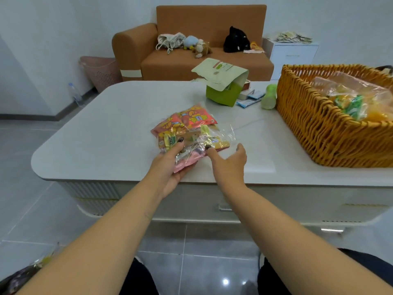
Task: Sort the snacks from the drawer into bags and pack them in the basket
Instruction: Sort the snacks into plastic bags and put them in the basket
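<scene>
A clear plastic bag (221, 133) holding red and pink snack packets (191, 120) lies on the white table (106, 135) near its front edge. My left hand (170, 165) grips the near end of the bag, thumb on top and fingers underneath. My right hand (228, 161) hovers just right of it, fingers fairly straight, with the index finger touching the bag's plastic. A woven orange basket (314, 128) stands at the right of the table and holds clear bags of green and yellow snacks (350, 105).
A green box with a pale paper pouch (223, 86), blue packets (251, 99) and a green bottle (269, 96) lie at the table's back. Behind are a brown sofa (191, 56), a pink hamper (100, 71) and a white cabinet (293, 56). A drawer handle (224, 207) shows below the tabletop.
</scene>
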